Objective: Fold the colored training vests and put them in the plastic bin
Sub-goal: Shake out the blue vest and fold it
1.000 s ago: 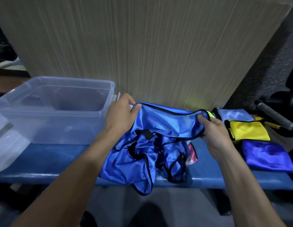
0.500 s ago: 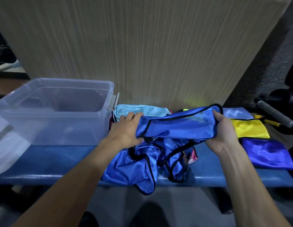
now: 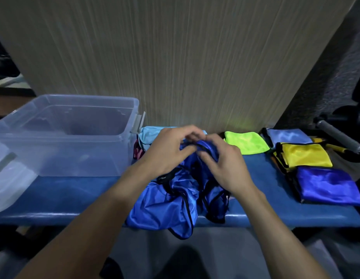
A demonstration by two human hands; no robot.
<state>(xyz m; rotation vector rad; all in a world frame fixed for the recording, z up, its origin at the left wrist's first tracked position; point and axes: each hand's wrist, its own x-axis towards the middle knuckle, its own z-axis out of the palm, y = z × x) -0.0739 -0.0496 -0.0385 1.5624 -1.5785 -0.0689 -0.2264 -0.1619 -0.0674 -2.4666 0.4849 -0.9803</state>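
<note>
A crumpled blue vest with black trim lies on the blue bench and hangs over its front edge. My left hand and my right hand meet over its top edge, both pinching the bunched fabric together. The clear plastic bin stands open on the bench at the left, with nothing visible inside. Folded vests lie to the right: neon green, light blue, yellow and dark blue.
A light blue vest and a pink item lie behind my left hand beside the bin. The bin's lid rests at far left. A wood-grain panel backs the bench. A grey handle sticks out at the right.
My hands held the vest's top edge stretched wide apart; they have come together at the middle, bunching the edge. The neon green vest behind is uncovered.
</note>
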